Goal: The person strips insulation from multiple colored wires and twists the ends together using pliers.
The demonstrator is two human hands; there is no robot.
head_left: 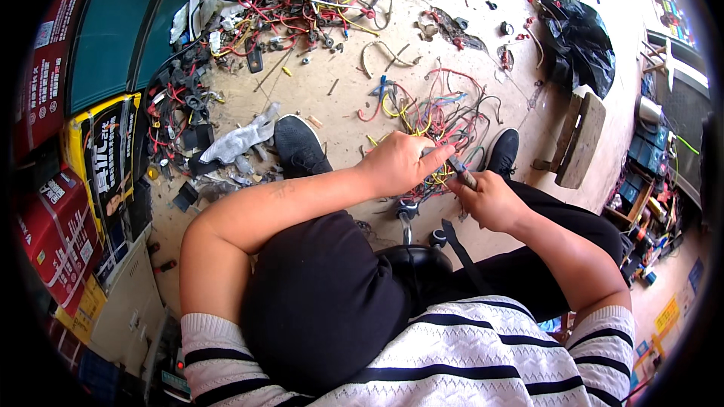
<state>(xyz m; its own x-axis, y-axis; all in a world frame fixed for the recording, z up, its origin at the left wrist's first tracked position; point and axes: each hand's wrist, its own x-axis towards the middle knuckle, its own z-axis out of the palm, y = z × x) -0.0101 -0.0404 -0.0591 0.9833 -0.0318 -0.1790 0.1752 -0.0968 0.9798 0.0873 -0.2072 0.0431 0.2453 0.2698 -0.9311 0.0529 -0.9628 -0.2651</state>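
Note:
My left hand (pixel 401 163) is closed in front of my knees, its thumb stretched toward the right hand. What its fingers hold, if anything, is hidden. In my right hand (pixel 492 202) is a short tool with a dark grey head and a brownish handle (pixel 465 175); its exact kind is unclear. The tool's head lies close to the left thumb. Just beyond and below both hands, a loose tangle of red, yellow, blue and black wires (pixel 434 117) spreads over the floor between my shoes.
A large heap of wires and connectors (pixel 302 0) covers the far left floor. Boxes (pixel 105 158) line the left side. A grey glove (pixel 241 137) lies by my left shoe. To the right are a wooden stool (pixel 581 139), a black plastic bag (pixel 579 45) and shelved parts (pixel 652 203).

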